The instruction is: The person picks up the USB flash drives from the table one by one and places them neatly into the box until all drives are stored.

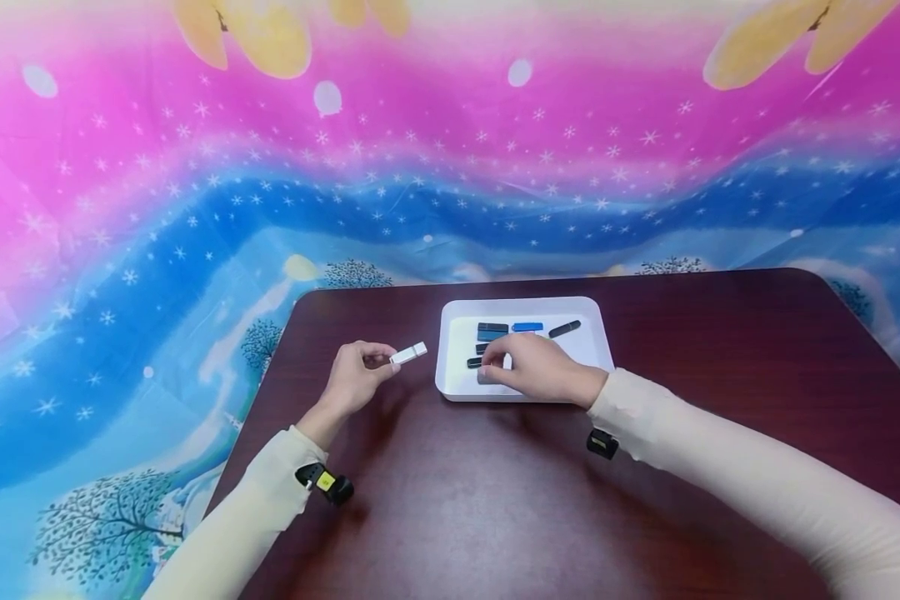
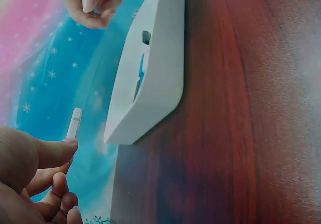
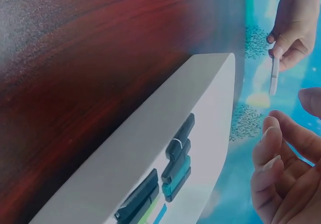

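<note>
A white USB stick (image 1: 410, 354) is pinched between the thumb and fingers of my left hand (image 1: 352, 379), held to the left of a white tray (image 1: 444, 371). My right hand (image 1: 536, 367) is over the tray, its fingers bent loosely with a gap to the thumb; the right wrist view shows nothing between them. Inside the tray lie several more USB sticks, among them a blue one (image 1: 527, 327), a slanted black one (image 1: 565, 328) and a dark one (image 1: 492, 328) at the back. Part of the tray's contents is hidden beneath my right hand.
The tray stands near the far edge of a dark red-brown wooden table (image 1: 450, 500). Behind the table hangs a pink and blue cloth (image 1: 450, 167) with snowflakes and trees. Each wrist carries a black strap, the left one (image 1: 322, 481) with a yellow patch.
</note>
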The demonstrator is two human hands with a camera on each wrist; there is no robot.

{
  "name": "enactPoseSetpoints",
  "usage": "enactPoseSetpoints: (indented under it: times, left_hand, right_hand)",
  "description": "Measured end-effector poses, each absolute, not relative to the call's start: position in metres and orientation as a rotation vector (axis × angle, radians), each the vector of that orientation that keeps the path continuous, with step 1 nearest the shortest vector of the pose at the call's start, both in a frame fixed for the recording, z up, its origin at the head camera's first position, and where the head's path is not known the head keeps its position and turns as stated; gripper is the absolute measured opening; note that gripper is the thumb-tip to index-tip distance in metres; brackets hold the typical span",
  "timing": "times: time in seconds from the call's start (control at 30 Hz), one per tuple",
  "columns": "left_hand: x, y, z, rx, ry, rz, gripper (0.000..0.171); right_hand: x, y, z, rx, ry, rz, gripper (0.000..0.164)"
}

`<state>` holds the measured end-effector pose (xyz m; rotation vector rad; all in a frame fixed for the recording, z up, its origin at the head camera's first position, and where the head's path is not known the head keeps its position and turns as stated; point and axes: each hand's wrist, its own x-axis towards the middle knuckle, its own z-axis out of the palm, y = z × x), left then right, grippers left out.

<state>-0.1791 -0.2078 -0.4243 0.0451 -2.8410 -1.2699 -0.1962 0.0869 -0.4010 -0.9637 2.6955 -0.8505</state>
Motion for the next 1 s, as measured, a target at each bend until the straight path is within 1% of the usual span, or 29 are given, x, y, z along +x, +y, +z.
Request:
enactPoseSetpoints:
  times: [0.23, 0.43, 1.0]
  left_hand:
    - [-0.183, -0.204, -0.419, 0.022, -2.833, -1.265, 0.015]
    - [-0.186, -0.2, -0.412, 0.022, -2.841, -1.265, 0.014]
    - [-0.201, -0.174, -0.405, -0.037, -2.884, -1.282, 0.012]
  right_hand:
    - [-0.196, 0.089, -0.394, -0.933, 2.716, -0.839, 0.017]
    - [-0.198, 0.093, -0.39, -0.9, 2.722, -0.814, 0.019]
    - [-0.207, 0.111, -0.396, -0.841, 2.739, -0.823, 0.02]
